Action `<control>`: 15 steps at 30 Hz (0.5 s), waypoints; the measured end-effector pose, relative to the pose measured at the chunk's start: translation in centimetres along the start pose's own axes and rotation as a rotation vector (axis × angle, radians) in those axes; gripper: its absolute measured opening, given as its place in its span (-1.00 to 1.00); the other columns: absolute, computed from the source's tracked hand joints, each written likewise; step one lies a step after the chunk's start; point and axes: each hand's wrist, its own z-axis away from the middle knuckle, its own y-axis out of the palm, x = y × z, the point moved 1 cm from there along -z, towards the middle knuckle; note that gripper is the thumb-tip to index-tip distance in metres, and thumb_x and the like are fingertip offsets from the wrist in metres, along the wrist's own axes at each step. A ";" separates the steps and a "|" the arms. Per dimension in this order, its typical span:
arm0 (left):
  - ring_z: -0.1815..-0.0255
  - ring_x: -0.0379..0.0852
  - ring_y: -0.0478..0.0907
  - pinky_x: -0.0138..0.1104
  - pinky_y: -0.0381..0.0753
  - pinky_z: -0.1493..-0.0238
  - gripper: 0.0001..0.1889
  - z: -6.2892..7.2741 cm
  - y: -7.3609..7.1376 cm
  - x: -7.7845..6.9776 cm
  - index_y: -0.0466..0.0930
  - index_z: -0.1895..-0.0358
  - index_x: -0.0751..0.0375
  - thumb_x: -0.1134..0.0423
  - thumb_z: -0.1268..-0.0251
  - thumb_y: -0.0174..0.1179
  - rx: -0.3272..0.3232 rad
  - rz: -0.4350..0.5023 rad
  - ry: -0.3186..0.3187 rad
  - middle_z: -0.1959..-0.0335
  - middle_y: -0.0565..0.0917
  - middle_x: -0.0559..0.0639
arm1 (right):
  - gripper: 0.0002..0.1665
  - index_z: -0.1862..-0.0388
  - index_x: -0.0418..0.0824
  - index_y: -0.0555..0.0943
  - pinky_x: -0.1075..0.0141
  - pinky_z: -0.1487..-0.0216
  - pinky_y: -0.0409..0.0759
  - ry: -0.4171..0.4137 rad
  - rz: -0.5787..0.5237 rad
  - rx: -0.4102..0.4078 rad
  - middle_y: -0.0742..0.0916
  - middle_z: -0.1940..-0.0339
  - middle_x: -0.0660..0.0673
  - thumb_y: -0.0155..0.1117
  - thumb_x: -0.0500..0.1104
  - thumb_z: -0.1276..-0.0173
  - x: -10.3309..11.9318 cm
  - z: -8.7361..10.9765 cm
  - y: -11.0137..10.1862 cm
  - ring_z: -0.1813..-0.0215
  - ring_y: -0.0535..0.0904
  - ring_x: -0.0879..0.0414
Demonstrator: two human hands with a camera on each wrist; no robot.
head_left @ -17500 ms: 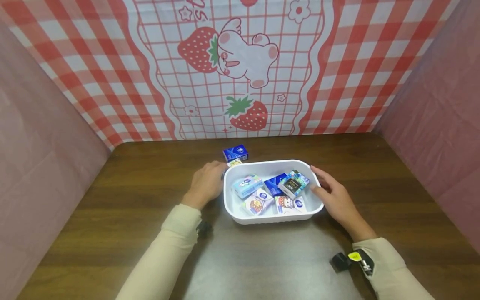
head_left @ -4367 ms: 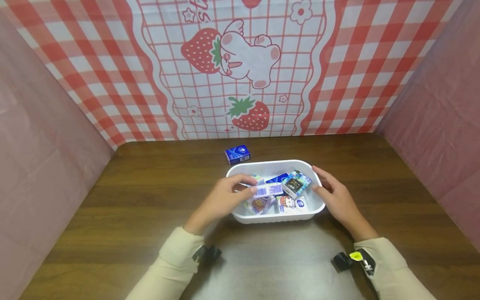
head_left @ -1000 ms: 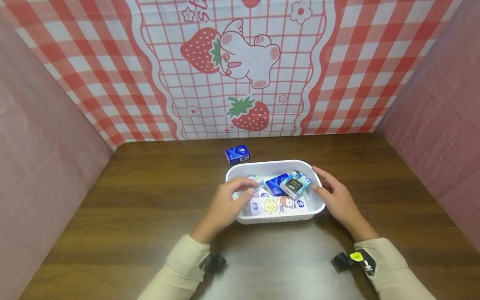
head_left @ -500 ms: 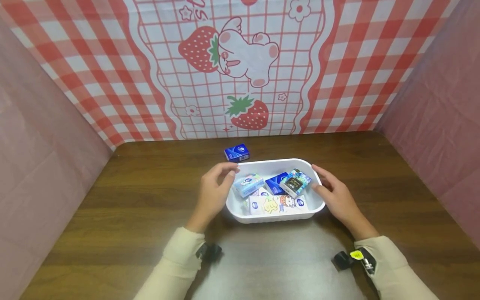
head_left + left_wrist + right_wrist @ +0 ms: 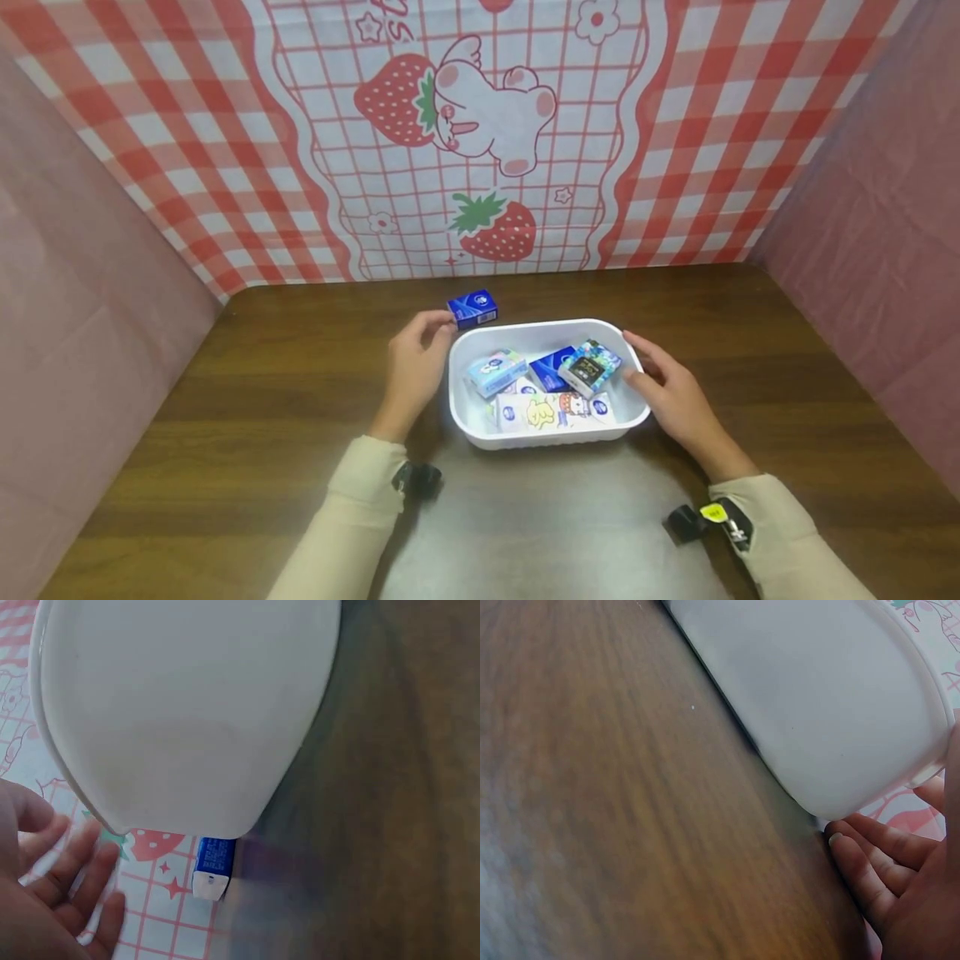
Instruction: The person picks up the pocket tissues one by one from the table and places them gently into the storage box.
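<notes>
In the head view a white plastic tub (image 5: 551,440) stands on the table. My right hand (image 5: 678,404) grips its right end, thumb at the rim; the right wrist view shows that hand's fingers (image 5: 866,874) against the outer wall. Beyond the tub's back left corner lies a blue tissue pack (image 5: 472,309). My left hand (image 5: 416,367) is just left of that pack, holding nothing, with its fingers loosely bent in the left wrist view. Inside the tub are a light blue pack (image 5: 497,372), a dark blue pack (image 5: 550,371), a black-labelled pack (image 5: 590,367) and white cartoon packs (image 5: 536,412).
The brown wooden table (image 5: 262,433) reaches back to a red-and-white checked cloth (image 5: 697,167) with strawberries on it. Pink cloth walls (image 5: 90,275) close in both sides. A black wrist camera (image 5: 420,479) sits on each sleeve.
A white pack with a yellow cartoon, earlier behind the tub, now lies inside it at the front. My left hand has left the tub and moved back and left. The right hand stays put.
</notes>
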 end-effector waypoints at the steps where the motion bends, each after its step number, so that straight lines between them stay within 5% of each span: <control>1: 0.09 -0.09 0.64 -0.18 0.59 -0.05 -0.80 -0.2 0.1 0.0 0.70 0.03 0.27 0.27 -0.43 0.19 -0.002 -0.019 -0.014 0.16 0.75 0.00 | -0.34 -0.56 0.00 0.32 0.29 0.15 0.63 -0.005 -0.002 -0.005 0.57 -0.30 -0.38 0.15 -0.05 -0.51 0.0 0.0 0.0 -0.18 0.56 -0.28; 15: 0.06 0.00 0.63 -0.13 0.58 -0.08 -0.82 -2.3 0.4 1.8 0.73 0.10 0.24 0.31 -0.35 0.19 -0.016 -0.110 -0.120 0.13 0.74 0.07 | -0.34 -0.56 0.02 0.31 0.19 0.13 0.66 -0.015 -0.002 0.002 0.57 -0.30 -0.36 0.16 -0.05 -0.52 -0.1 0.2 0.1 -0.17 0.56 -0.26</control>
